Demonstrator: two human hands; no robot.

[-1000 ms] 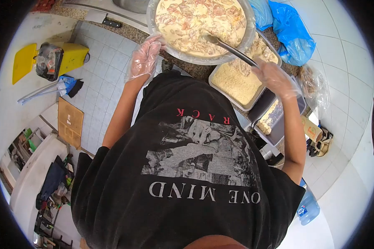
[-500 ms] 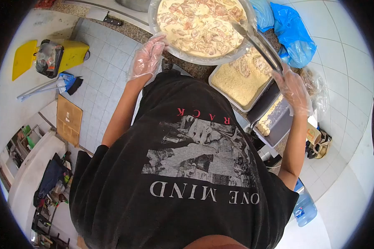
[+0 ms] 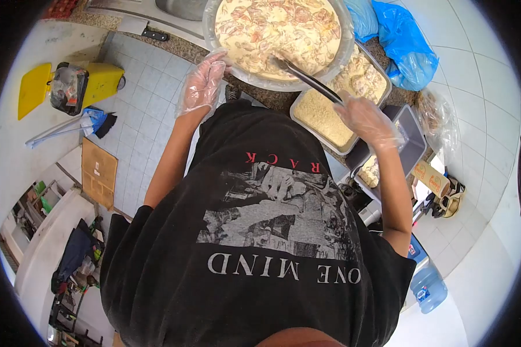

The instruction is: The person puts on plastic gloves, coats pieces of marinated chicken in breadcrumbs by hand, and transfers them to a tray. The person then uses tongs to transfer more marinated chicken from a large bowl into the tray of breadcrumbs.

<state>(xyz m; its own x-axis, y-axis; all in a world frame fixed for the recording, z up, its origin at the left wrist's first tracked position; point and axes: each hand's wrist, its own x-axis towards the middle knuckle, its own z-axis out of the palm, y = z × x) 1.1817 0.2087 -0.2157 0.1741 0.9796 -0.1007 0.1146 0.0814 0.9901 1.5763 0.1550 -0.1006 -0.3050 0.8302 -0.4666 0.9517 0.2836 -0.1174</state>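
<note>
My right hand [image 3: 366, 120], in a clear plastic glove, is closed round the dark handle of metal tongs [image 3: 312, 81]. The tongs' tips dip into the lower part of a large bowl [image 3: 346, 43] of meat pieces in a creamy, pale mixture. Also gloved, my left hand [image 3: 201, 85] has its fingers closed on the bowl's left rim. Right below the bowl, a metal tray [image 3: 342, 151] holds pale crumbs, with coated pieces toward its upper right. A grey bin [image 3: 415, 136] beside the tray contains more pale crumbly material, partly hidden by my right arm.
Blue plastic bags [image 3: 408, 49] lie right of the bowl, above a clear bag [image 3: 437, 118]. A knife [image 3: 155, 34] rests on the counter [image 3: 185, 49] at upper left, near a sink [image 3: 182, 7]. Over the floor stand a yellow bin [image 3: 103, 84] and a cardboard sheet [image 3: 98, 173].
The tongs first rose from the mixture toward the bowl's right side, then came back down left into it. My right hand moved right and then back left; my left hand stayed at the rim.
</note>
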